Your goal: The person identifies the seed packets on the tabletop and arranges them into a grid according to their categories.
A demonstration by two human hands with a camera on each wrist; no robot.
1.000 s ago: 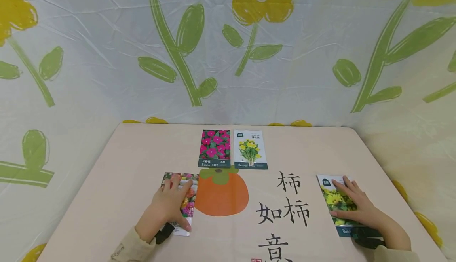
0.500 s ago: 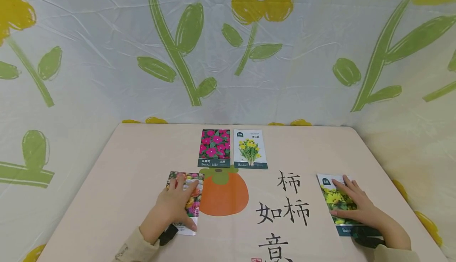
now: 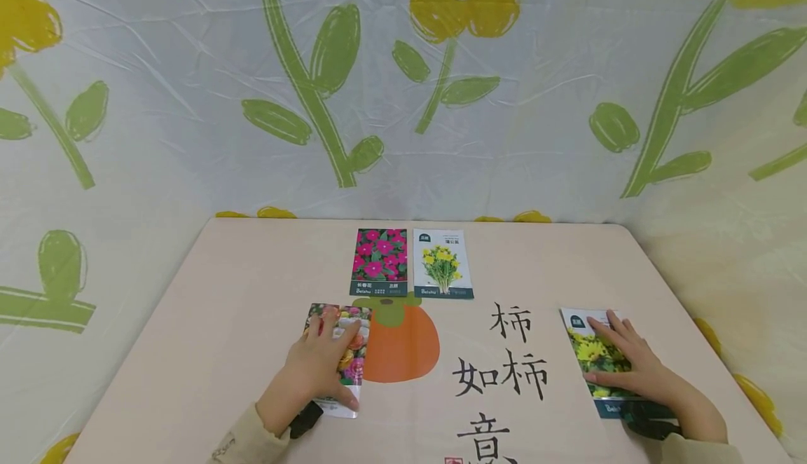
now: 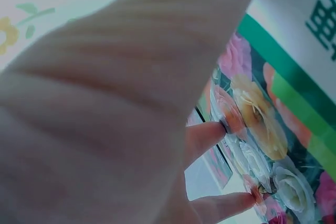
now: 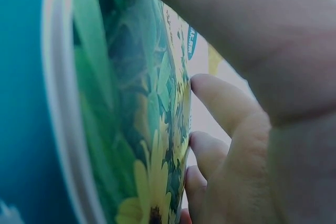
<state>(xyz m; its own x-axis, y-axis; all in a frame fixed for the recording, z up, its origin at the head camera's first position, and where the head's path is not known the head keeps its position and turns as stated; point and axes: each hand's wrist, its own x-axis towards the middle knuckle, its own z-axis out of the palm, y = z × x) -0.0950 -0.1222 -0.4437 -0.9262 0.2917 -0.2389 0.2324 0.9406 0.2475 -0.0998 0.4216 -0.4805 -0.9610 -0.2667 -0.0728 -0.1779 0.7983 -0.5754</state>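
Note:
Under my left hand [image 3: 318,366] lies a seed packet with many-coloured blossoms [image 3: 356,359], flat on the table; my spread fingertips press on its face. In the left wrist view, fingertips touch the printed roses [image 4: 291,184]. My right hand [image 3: 637,369] rests spread on a yellow-flower seed packet [image 3: 589,348] at the right side. Its fingertips touch the glossy front [image 5: 152,103] in the right wrist view. Farther back, a magenta-flower packet [image 3: 381,257] and a white packet with a yellow bouquet [image 3: 443,268] lie side by side.
The pale tablecloth [image 3: 252,268] bears a printed orange persimmon [image 3: 403,345] and black characters [image 3: 501,373]. A flower-print cloth [image 3: 504,155] hangs behind the table and along both sides.
My left hand has slid the many-coloured blossom packet to the right, so it now covers part of the printed persimmon. The right hand and the two back packets have stayed put.

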